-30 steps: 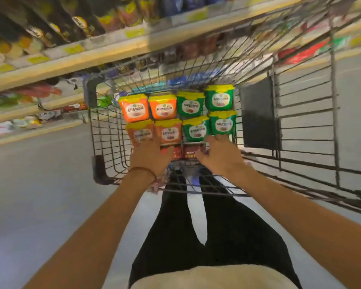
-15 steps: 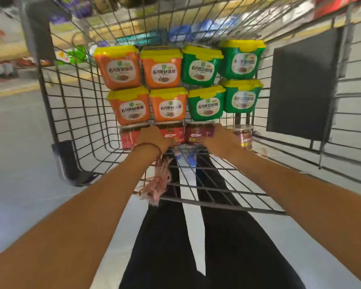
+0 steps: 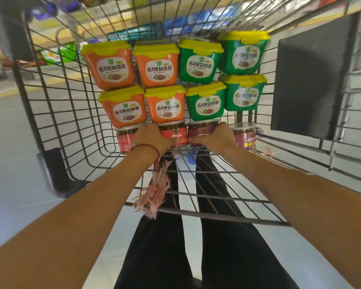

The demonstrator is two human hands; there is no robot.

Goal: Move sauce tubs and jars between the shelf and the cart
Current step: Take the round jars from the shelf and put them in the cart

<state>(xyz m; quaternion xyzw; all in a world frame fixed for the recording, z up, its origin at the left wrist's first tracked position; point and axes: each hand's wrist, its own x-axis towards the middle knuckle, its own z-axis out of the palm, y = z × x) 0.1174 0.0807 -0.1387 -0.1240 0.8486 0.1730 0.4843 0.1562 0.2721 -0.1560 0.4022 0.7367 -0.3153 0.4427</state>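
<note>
In the cart (image 3: 217, 216) four jars (image 3: 202, 130) stand upright in one row across the floor, nearest to the person, just in front of the orange tubs (image 3: 117, 65) and the green tubs (image 3: 200, 63). From the left, the first jar (image 3: 123, 140) is partly covered by the left hand (image 3: 149, 138). This hand lies over the gap between it and the second jar (image 3: 177, 136). Its fingers are hidden, so I cannot tell which jar it holds. The right hand (image 3: 216, 139) is curled round the near side of the third jar (image 3: 199, 127). The fourth jar (image 3: 245, 136) stands free just beside it. Both hands reach from the near side, so I judge the lift should go straight up, clear of the tubs.
</note>
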